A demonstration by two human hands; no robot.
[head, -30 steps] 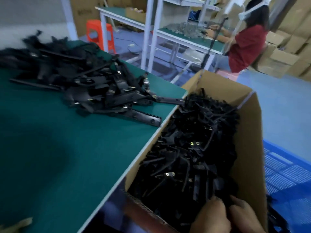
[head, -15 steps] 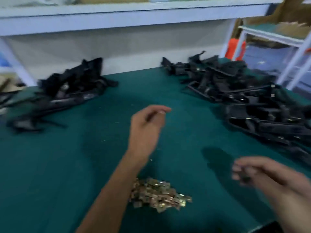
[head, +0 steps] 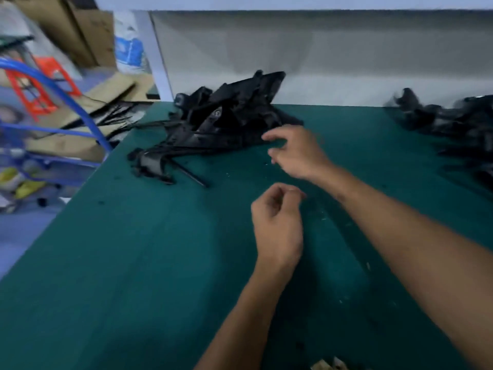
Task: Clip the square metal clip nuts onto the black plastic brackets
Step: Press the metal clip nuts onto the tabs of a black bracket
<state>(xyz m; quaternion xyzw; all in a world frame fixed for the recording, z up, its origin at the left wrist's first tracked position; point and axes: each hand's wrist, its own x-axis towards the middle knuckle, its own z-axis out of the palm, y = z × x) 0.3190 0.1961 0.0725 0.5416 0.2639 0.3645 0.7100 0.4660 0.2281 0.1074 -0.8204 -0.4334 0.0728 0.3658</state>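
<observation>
- I'm at a factory assembly bench: a long green-matted worktable (head: 133,263) with a pale back panel (head: 346,57).
- Heaps of identical black plastic brackets (head: 229,121) lie on it, another pile (head: 453,121) to my right.
- Beside the bench: stacked cardboard cartons (head: 80,30), a blue wire cart (head: 53,129), a red plastic stool (head: 34,89).

dim, bluish | motion blur throughout | wide-angle bending at edges
</observation>
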